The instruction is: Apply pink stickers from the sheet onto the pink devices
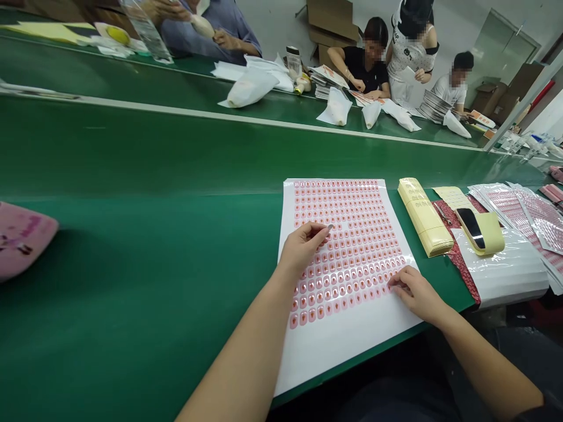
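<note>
on sticker sheet (352, 258): left hand (302, 247) pinching tool (329, 227), right hand (416, 293) resting

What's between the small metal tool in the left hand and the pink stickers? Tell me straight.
Nothing visible. The small metal tool in the left hand sits right over the rows of pink stickers, with no object between them.

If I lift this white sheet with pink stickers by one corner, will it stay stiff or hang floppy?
It will probably droop: the white backing sheet looks thin and papery, lying flat on the green bench. Likely light too, since the pink nail-shaped stickers are thin. It may slide if pushed, because the bench looks smooth.
</note>
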### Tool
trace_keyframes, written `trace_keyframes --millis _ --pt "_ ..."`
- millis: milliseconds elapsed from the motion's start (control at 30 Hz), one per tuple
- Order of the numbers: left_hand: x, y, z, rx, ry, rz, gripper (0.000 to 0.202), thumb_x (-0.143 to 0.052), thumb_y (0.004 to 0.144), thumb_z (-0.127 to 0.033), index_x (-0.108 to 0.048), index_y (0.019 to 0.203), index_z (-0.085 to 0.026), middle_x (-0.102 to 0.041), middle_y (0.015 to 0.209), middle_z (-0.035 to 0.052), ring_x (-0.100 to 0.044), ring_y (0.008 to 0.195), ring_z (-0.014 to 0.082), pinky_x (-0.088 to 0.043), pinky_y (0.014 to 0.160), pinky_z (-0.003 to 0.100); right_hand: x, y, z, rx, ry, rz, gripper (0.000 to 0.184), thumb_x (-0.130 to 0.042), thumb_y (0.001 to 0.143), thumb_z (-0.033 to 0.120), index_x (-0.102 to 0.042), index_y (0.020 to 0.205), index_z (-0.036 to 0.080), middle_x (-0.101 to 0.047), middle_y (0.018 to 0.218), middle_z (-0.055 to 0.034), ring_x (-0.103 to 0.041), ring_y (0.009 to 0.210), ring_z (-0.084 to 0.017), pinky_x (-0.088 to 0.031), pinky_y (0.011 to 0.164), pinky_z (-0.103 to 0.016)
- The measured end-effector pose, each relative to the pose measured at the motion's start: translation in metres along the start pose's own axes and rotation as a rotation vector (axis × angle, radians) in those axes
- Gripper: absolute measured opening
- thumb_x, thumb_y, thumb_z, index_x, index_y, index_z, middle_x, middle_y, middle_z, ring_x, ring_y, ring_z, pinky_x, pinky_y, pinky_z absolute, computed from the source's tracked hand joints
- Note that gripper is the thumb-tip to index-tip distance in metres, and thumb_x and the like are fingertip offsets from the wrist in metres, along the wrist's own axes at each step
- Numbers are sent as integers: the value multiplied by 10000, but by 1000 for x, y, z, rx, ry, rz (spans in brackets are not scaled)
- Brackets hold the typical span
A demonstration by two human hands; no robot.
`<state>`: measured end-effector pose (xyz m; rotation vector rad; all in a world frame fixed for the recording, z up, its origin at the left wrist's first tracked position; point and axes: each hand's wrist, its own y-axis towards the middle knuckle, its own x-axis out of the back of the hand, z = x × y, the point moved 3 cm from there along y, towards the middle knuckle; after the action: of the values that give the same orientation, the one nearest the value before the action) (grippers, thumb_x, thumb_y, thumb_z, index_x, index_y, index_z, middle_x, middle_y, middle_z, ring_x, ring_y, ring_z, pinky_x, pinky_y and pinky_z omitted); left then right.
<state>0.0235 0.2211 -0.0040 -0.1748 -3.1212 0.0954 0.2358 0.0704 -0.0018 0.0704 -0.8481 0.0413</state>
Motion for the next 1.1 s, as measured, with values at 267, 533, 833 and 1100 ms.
trace_keyframes --millis 267,533,833,1100 --pt "0 0 1 -7 11 -3 357 -700 514 -506 -603 661 -197 -585 611 -8 -551 598 134 -446 573 256 -1 9 0 -98 23 -42 78 -542 746 114 -577 755 183 -518 787 -12 -543 723 -138 -485 686 -306" --pt "0 1 1 -6 18 -11 279 -680 543 -445 -597 654 -202 -585 614 -8 -551 595 130 -450 578 251 -3 13 0 -72 -46 -16 106 -541 758 97 -559 695 181 -533 755 -21 -532 743 -157 -467 684 -317" --pt "0 2 3 -6 7 -12 300 -694 532 -458 -597 652 -201 -584 603 -9 -550 589 131 -451 578 254 7 14 0 -127 67 30 133 -489 785 123 -546 679 181 -534 740 -9 -515 665 -132 -445 646 -283" --pt "0 2 5 -5 -22 -11 339 -724 505 -477 -606 652 -196 -587 598 -12 -556 581 127 -458 576 254 10 18 4 -194 99 130 137 -505 759 118 -557 651 183 -550 737 2 -505 652 -123 -424 649 -275"
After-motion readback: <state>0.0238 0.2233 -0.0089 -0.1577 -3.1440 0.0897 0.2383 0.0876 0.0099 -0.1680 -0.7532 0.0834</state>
